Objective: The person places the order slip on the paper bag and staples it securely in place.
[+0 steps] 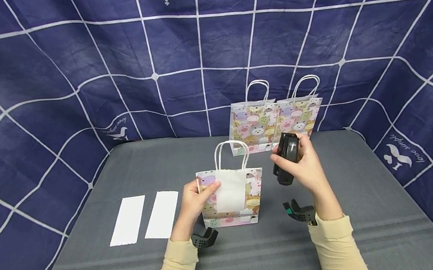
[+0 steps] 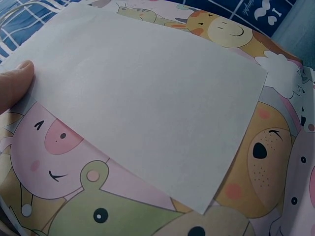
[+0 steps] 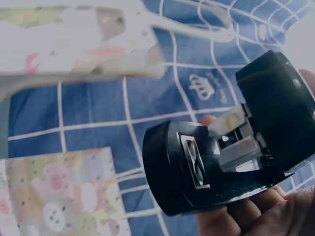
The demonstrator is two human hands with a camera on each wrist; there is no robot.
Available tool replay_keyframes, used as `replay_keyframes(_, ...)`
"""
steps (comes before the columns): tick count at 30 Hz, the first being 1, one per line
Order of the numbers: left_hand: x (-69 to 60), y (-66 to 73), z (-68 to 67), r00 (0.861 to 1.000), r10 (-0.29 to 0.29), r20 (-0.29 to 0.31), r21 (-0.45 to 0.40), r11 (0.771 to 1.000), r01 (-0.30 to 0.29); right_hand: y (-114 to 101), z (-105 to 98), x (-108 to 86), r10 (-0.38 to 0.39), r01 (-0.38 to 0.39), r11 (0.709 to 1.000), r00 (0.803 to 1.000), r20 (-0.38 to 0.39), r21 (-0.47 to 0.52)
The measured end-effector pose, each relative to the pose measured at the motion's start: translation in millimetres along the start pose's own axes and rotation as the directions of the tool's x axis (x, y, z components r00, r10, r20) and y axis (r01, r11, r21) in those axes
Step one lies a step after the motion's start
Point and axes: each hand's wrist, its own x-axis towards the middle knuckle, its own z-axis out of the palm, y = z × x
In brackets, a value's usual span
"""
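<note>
My left hand [image 1: 191,203] pinches the left side of a paper gift bag [image 1: 253,196] printed with cartoon animals. Its thumb presses a white paper strip [image 1: 231,192] against the bag's front, near the top. That strip [image 2: 152,98] lies flat over the animal print in the left wrist view. To the right of the bag, my right hand [image 1: 307,164] grips a black stapler [image 1: 287,155], held up off the table. The stapler's jaws [image 3: 236,142] stand apart in the right wrist view, with nothing between them.
Two more printed gift bags [image 1: 254,125] with white handles stand side by side at the back right. On the left of the grey table [image 1: 138,168] lie two white paper strips [image 1: 127,220]. A blue checked curtain [image 1: 178,94] hangs behind.
</note>
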Motion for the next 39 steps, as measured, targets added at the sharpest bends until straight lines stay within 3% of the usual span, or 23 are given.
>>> replay_keyframes(5, -0.6, 2.6, 0.5, 1.000, 0.002, 0.001, 0.008, 1.000, -0.002, -12, 8, 1.5, -0.070, 0.063, 0.994, 0.995, 0.067, 0.094)
replay_keyframes(12, -7.2, 28.4, 4.8, 1.000, 0.013, 0.019, 0.021, 1.000, -0.014, -22, 23, 3.8, -0.119, 0.089, 0.980, 0.979, 0.164, 0.179)
replay_keyframes(19, -7.3, 29.4, 5.3, 1.000, 0.012, 0.019, 0.017, 1.000, -0.012, -27, 41, 8.6, -0.145, 0.093, 0.969, 0.963, 0.225, 0.227)
replay_keyframes(28, -7.8, 30.8, 5.9, 1.000, -0.003, 0.009, 0.027, 1.000, 0.003, -34, 60, 13.4, -0.112, 0.080, 0.985, 0.970, 0.214, 0.156)
replay_keyframes(39, -8.0, 31.7, 5.4, 0.999, 0.027, 0.030, 0.057, 0.998, -0.029, -33, 78, 14.2, -0.082, 0.069, 0.995, 0.980, 0.179, 0.079)
